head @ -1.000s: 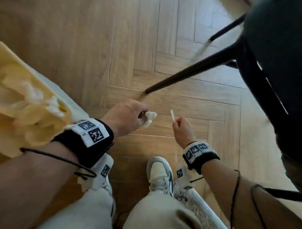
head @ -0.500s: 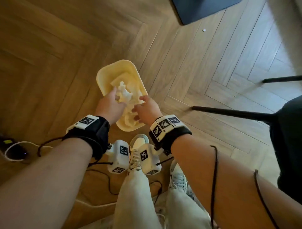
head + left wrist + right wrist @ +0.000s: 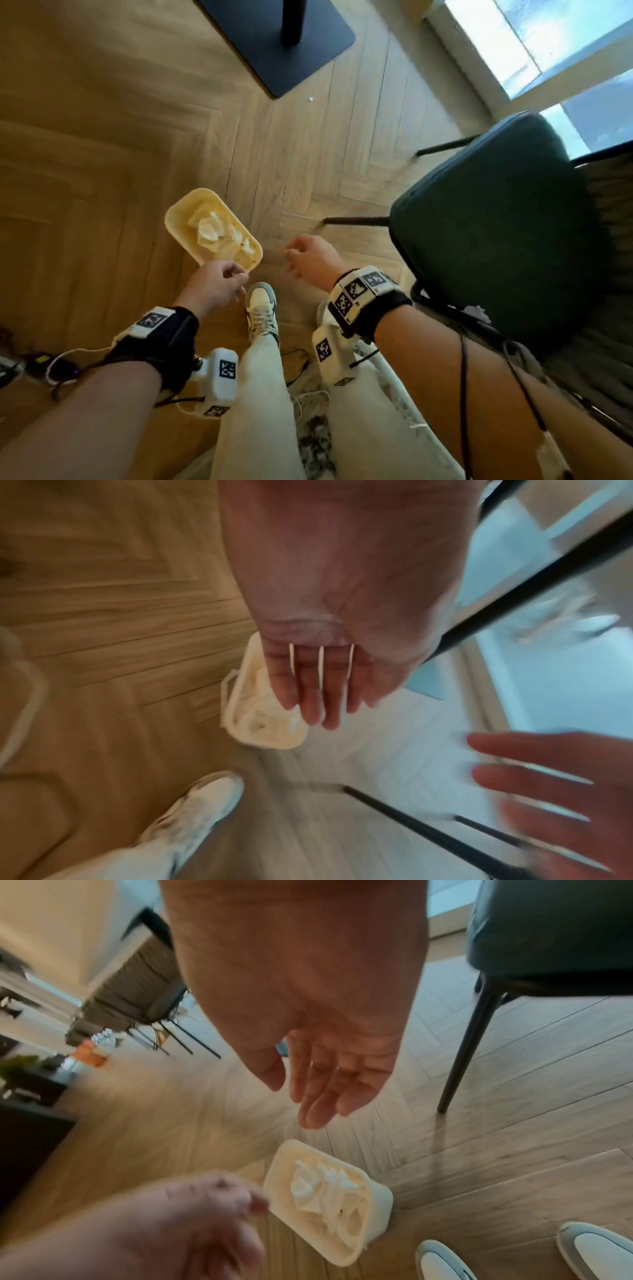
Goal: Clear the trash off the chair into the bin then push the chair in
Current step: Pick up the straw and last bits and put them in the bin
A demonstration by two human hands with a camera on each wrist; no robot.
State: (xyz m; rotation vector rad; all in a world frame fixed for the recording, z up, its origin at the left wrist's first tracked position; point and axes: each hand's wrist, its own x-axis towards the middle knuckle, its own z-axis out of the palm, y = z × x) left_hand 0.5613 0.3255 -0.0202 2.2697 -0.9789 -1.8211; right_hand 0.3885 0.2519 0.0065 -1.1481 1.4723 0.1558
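Note:
The pale yellow bin (image 3: pixel 178 219) stands on the wood floor in front of my feet, with crumpled white tissue (image 3: pixel 209 229) inside it. My left hand (image 3: pixel 239 278) hovers just above the bin's near corner; the left wrist view shows its fingers (image 3: pixel 316 693) straight and holding nothing. To the bin's right my right hand (image 3: pixel 294 255) hangs with relaxed fingers (image 3: pixel 322 1096) and an empty palm. At the right stands the dark green chair (image 3: pixel 496 222), its seat turned toward me and nothing visible on it.
A black table base (image 3: pixel 274 41) with its post sits on the floor beyond the bin. A tiny white crumb (image 3: pixel 310 99) lies near it. Chair legs (image 3: pixel 356 221) stretch toward the bin. Cables (image 3: pixel 294 363) trail by my shoes. A window (image 3: pixel 534 44) is far right.
A second ago my left hand held a tissue and my right a small white stick. Both went over the bin, let go, and have drawn back empty.

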